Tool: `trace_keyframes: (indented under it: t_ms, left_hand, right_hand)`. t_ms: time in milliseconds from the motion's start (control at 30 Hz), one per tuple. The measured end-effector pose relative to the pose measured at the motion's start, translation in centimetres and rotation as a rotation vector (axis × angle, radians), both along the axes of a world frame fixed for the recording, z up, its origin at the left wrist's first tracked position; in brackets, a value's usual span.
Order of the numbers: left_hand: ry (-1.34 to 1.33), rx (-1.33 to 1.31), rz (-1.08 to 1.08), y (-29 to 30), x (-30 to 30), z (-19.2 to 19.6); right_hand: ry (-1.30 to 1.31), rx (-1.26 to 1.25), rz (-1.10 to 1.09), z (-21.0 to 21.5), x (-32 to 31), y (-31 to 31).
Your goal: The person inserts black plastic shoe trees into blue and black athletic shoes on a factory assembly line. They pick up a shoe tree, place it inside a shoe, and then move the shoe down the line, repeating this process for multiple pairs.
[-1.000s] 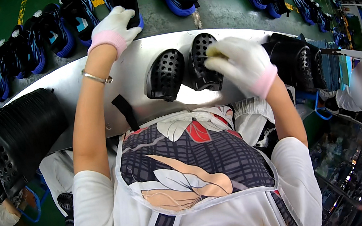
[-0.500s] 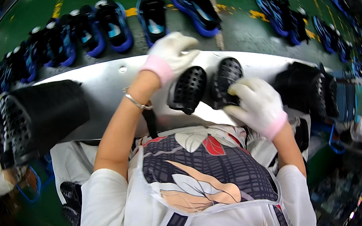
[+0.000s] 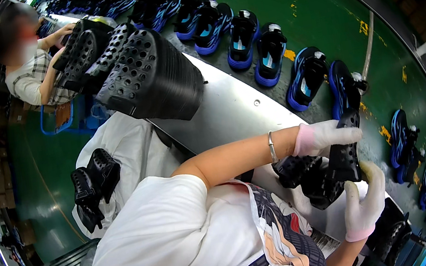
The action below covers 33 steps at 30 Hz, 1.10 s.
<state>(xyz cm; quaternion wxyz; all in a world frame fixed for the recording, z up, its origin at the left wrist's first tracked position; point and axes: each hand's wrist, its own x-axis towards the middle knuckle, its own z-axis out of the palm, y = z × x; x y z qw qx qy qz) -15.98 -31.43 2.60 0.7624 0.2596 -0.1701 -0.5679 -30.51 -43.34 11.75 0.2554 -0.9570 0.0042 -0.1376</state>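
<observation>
Both my hands wear white gloves with pink cuffs. Stretched across the front, my left hand (image 3: 329,137) has its fingers laid over a black perforated plastic shoe insert (image 3: 344,159), gripping it; the thumb side is hidden. At the insert's lower end is my right hand (image 3: 364,200), its thumb and fingers spread apart, the tips close to the black plastic. Beneath my left forearm sit more black inserts (image 3: 319,185), partly covered by the arm.
A nested stack of black inserts (image 3: 158,74) lies on the metal bench (image 3: 236,101) at left. Black and blue sneakers (image 3: 269,56) line the far side. Loose inserts (image 3: 96,181) rest on white cloth (image 3: 120,148). A co-worker (image 3: 33,67) handles inserts at far left.
The view has swung left, bringing the insert stack and co-worker closer. My left hand, near the bench's far edge before, now grips an insert; my right hand's fingers have spread.
</observation>
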Motion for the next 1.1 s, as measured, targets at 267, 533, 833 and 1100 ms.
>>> trace_keyframes:
  t_ms: [267,533,833,1100]
  left_hand:
    - [-0.434,0.097,0.377,-1.3,0.9,-1.1]
    - [-0.504,0.149,0.288,-3.9,1.6,-1.1]
    - [-1.361,0.493,0.313,-4.1,5.5,-5.6]
    - [-1.586,0.687,0.315,-5.8,4.7,-6.4]
  right_hand:
    - [0.191,-0.016,-0.278,-3.4,1.3,-1.9]
    - [0.229,0.025,-0.256,-2.5,1.5,-4.1]
    - [0.196,-0.079,-0.336,-3.0,5.1,-6.8]
    - [0.504,-0.113,-0.164,-2.4,9.6,-9.9]
